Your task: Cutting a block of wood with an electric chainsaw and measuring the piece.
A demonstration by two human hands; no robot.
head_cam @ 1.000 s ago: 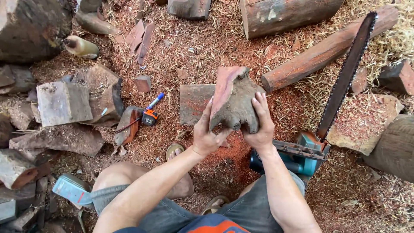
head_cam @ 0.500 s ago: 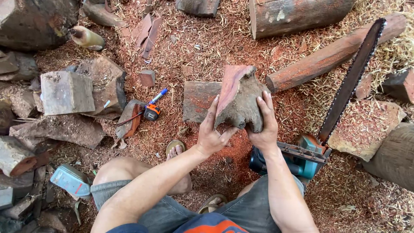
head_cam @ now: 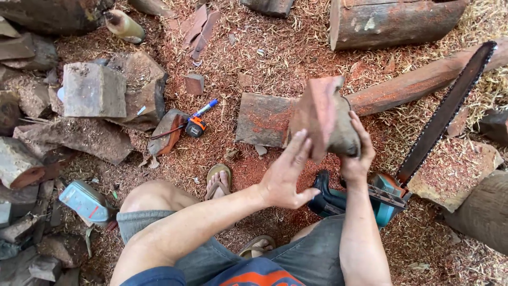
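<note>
My right hand grips a rough chunk of wood from below and behind, holding it up above the sawdust with its reddish cut face turned toward the left. My left hand is open, fingers spread, just beside the lower left of the chunk and off the wood. A teal chainsaw lies on the ground under my right forearm, its long bar pointing up to the right. A flat wood slab rests on the ground behind the chunk.
Reddish sawdust covers the ground. A tape measure and a blue marker lie left of the slab. Logs and a long timber lie at the back right, wood blocks at the left, a blue can by my knee.
The wood chunk has been turned so its red cut face points left. My left hand has let go of it and opened; my right hand keeps its hold.
</note>
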